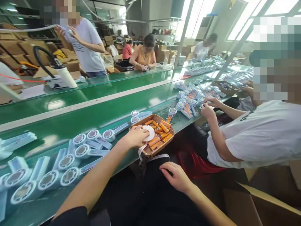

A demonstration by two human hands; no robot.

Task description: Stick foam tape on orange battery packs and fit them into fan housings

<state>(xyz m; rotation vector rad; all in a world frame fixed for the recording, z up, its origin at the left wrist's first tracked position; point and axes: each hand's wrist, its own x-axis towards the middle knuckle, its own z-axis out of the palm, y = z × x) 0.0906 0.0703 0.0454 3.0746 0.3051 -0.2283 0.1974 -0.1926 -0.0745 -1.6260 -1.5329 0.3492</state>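
White roll [150,133] is in my left hand [137,136], fingers clamped on its edge, with a loose white tail dangling on the near side. It's right above a small brown box [153,153] full of orange cylinders [154,142], at the near edge of the green bench [113,95]. My right hand [176,176] is well apart from the left, over my dark lap [141,196], thumb and fingers relaxed and slightly spread, just beside a white strip [160,156]. Light blue units with round heads [66,162] run off to the left, and one stands just beyond the box. Over on the right, a co-worker in a white shirt [261,133] has both hands near another pile of blue units [185,102]. Far left, someone's standing behind a white device [66,77].
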